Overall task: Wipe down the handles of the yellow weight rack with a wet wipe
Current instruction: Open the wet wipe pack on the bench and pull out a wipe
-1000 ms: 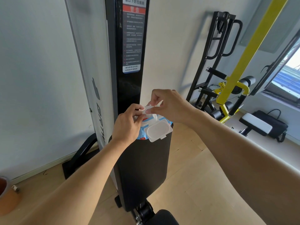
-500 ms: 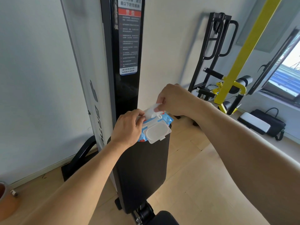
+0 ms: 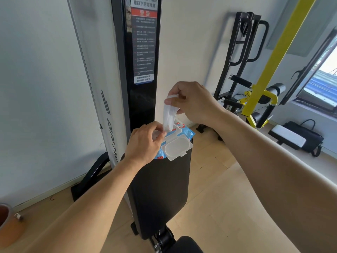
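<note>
Pulling: right hand (image 3: 193,103) pinches the top of a white wet wipe (image 3: 169,115) between thumb and forefinger, fingers curled and clamped on it, just above the wipe pack (image 3: 184,133).
Wet wipe: stretched upright, its lower end inside the pack's opening, its upper end bunched at the right fingertips.
Left hand: left hand (image 3: 144,144) grips the near-left end of the pack, thumb and forefinger closed at the opening beside the wipe's base.
Wipe pack: blue and white, lying on the top edge of the raised black bench pad (image 3: 160,194); its clear flip lid (image 3: 177,147) hangs open toward the camera.
Black column (image 3: 142,70): stands directly behind the pack, bearing a warning label (image 3: 144,41) with a red band.
Yellow weight rack (image 3: 262,83): well to the right of the pack, near the window; its black handles cannot be made out in detail.
Black bag (image 3: 306,136): on the floor right of the rack.
</note>
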A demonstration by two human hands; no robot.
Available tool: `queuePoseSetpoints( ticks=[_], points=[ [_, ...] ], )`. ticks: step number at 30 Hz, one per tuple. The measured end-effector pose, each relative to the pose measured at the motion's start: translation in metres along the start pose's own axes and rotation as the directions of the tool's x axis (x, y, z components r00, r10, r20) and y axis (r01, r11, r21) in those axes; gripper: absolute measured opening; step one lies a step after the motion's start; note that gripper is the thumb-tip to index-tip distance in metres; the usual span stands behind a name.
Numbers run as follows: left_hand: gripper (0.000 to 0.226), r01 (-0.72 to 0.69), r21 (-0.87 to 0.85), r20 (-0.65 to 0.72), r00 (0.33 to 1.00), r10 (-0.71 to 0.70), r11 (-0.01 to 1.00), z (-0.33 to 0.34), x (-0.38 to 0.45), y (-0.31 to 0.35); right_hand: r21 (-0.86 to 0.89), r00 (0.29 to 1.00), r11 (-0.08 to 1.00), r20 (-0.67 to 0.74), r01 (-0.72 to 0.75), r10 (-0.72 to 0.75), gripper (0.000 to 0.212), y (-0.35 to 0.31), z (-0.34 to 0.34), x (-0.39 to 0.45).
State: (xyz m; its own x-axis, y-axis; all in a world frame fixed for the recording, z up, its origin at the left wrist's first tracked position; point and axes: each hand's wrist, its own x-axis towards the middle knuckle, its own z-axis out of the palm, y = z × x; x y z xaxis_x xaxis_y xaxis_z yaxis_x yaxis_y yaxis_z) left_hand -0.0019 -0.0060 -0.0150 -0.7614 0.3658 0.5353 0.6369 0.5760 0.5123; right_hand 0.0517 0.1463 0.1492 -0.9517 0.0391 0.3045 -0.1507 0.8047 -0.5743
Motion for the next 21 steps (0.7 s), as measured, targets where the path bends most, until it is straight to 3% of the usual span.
queuePoseSetpoints(
  ticks=[2,6,10,16,21],
  points=[
    [0.036,-0.011,-0.009,0.002,1.000,0.011,1.000,-0.001,0.000,0.001,0.118,1.000,0.993,0.009,-0.002,0.000,0.004,-0.001,0.002,0.000],
    [0.054,0.001,0.014,0.041,0.999,-0.002,1.000,0.000,0.002,0.002,0.308,0.999,0.951,-0.008,-0.034,0.039,0.013,0.001,0.010,0.001],
    [0.056,0.004,0.037,0.055,0.998,-0.006,0.999,0.000,0.002,0.002,0.452,0.993,0.891,-0.074,-0.046,0.089,0.015,-0.005,0.014,0.002],
    [0.052,0.015,0.029,0.070,0.997,-0.017,0.999,-0.003,0.001,0.005,0.481,0.951,0.855,-0.306,0.195,-0.045,0.022,-0.022,0.008,0.002],
    [0.041,0.004,0.031,0.055,0.998,-0.006,1.000,-0.003,0.000,0.005,0.482,0.874,0.822,-0.485,0.303,-0.038,0.018,-0.028,-0.006,0.006]
  ],
)
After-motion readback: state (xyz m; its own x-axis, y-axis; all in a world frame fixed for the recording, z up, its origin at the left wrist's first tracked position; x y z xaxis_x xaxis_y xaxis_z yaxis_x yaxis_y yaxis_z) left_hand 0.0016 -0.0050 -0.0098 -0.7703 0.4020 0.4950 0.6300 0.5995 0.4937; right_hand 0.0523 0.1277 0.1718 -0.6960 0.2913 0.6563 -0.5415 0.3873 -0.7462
